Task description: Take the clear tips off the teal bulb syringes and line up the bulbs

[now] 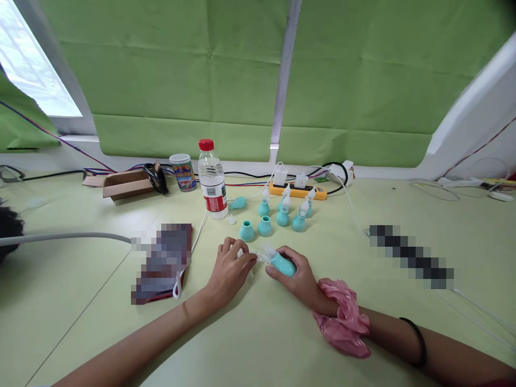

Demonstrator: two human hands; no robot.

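Note:
My right hand (296, 274) is wrapped round a turquoise rubber squeeze bulb (283, 265), its transparent nozzle end pointing left. At that end my left hand (231, 266) pinches a small transparent plastic piece (260, 256) between thumb and forefinger; its exact shape is too small to tell. Something whitish also shows under the left fingers. Just beyond the hands stand two open-necked turquoise bulbs, a left one (246, 231) and a right one (265, 226). Behind and right of them, several upright bulbs carry transparent nozzles, among them a front one (299, 221). Another turquoise bulb (238, 203) lies on its side.
A red-capped water bottle (213, 183) and a printed can (183, 173) stand at the back left, near an open cardboard box (127, 185). An orange power strip (298, 191) lies behind the bulbs. A blurred phone-like slab (163, 263) and a cable (195, 244) lie left.

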